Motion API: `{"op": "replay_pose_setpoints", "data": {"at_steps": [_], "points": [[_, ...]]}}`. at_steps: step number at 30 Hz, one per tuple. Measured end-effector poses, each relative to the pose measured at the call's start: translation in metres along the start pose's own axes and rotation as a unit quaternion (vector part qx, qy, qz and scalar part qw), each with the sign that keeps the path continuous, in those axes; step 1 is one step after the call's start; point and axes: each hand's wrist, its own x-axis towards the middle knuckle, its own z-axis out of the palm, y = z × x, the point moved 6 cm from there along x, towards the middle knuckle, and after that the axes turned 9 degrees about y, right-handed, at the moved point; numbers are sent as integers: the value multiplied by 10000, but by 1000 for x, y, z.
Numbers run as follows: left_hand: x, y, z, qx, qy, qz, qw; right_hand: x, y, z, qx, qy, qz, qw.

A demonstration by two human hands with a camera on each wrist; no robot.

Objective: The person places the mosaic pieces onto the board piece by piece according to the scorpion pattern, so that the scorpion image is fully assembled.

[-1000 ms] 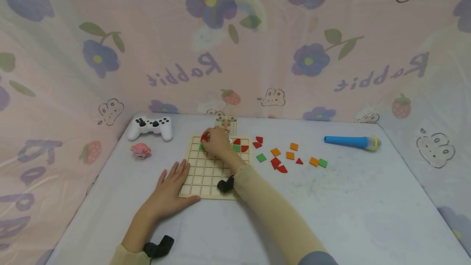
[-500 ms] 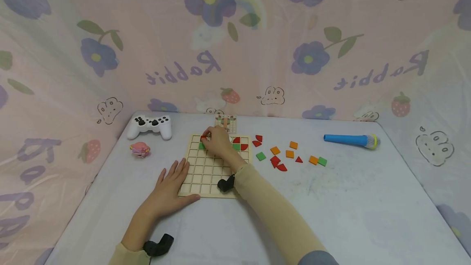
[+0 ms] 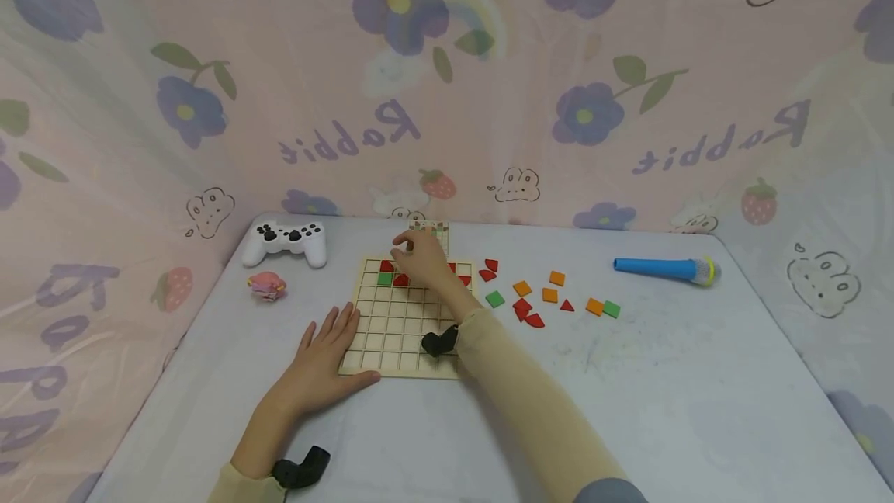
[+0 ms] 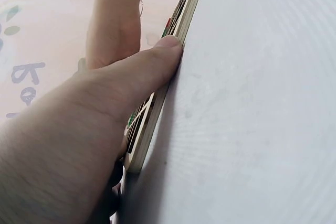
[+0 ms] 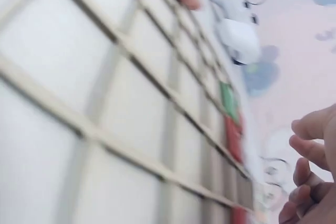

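Note:
A wooden grid board (image 3: 393,332) lies on the table; a green square tile (image 3: 385,279) and several red pieces sit in its upper cells. My left hand (image 3: 323,359) rests along the board's left side, fingers spread, the thumb (image 4: 165,48) on the near edge. Over the board's far part, my right hand (image 3: 424,258) is raised with nothing visible between thumb and fingers. In the right wrist view its loosely bent fingers (image 5: 310,150) are apart from the board. That hand hides some upper cells and part of a small patterned card (image 3: 440,233) behind the board.
Right of the board lie loose red pieces (image 3: 534,320), orange squares (image 3: 550,295) and green squares (image 3: 495,299). A blue toy microphone (image 3: 660,268) lies farther right. At the left are a white game controller (image 3: 286,243) and a pink toy (image 3: 267,286). A printed cloth hangs behind.
My right hand has let go of the red piece at the board's upper left and lifted away, up and to the right. A red piece beside the green tile is now uncovered. My left hand stays put.

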Motion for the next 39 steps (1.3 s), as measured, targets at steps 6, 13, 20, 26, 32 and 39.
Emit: {"op": "replay_pose_setpoints", "data": {"at_steps": [6, 13, 20, 26, 32, 39], "points": [[-1, 0, 1, -1, 2, -29, 10000, -4, 9, -43, 38, 239, 29, 9997], [-3, -1, 0, -141, 145, -59, 9998, -28, 31, -77, -259, 335, 103, 9990], [-4, -4, 1, -54, 42, -131, 9999, -51, 48, -112, -434, 650, 102, 9969], [-3, -4, 2, -2, -35, -172, 9998, -69, 68, -142, -645, 835, 386, 9937], [-2, -3, 2, 9, -86, -173, 9998, -80, 89, -157, -822, 788, 664, 9913], [0, 1, 0, -7, 2, -70, 10000, -80, 101, -140, -1082, 79, 683, 9917]]}}
